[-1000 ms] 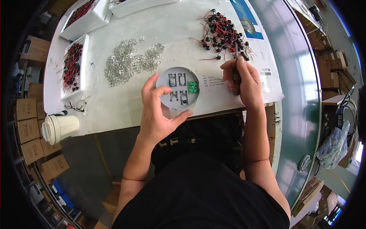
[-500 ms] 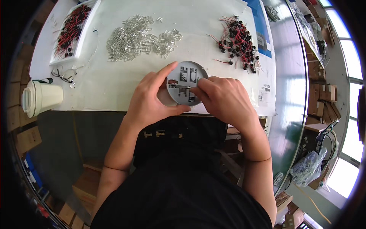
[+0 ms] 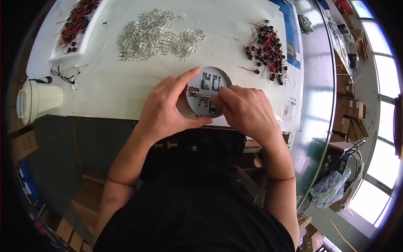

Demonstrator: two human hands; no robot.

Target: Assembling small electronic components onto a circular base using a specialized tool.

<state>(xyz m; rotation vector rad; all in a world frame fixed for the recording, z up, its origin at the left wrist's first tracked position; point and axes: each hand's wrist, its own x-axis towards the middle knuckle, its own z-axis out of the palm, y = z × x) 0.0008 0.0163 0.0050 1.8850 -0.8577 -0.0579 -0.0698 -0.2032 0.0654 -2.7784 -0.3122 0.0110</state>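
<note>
Near the front edge of the table, my left hand point(image 3: 163, 108) curls round the side of a round grey plastic housing point(image 3: 205, 112), thumb below and index finger above. The housing's open face is turned up toward me. Moulded slots and small fittings show in it, among them a reddish-brown piece point(image 3: 193, 89) on its left side. My right hand point(image 3: 248, 110) reaches over from the right, its thumb and forefinger pinched together at the face. A thin strip runs across the housing to those fingertips. Whether they grip it is hidden.
Loose clear U-shaped pieces point(image 3: 147, 38) lie heaped beyond my hands. Black parts with red wires form a pile point(image 3: 268, 50) at the right; more fill a white tray point(image 3: 87, 40) at far left. Glasses point(image 3: 66, 74) and a cream lidded container point(image 3: 42, 100) are at the left edge.
The table and its piles sit slightly differently in view, as my head has shifted. Both hands keep nearly the same hold, with the right fingertips still on the housing's face.
</note>
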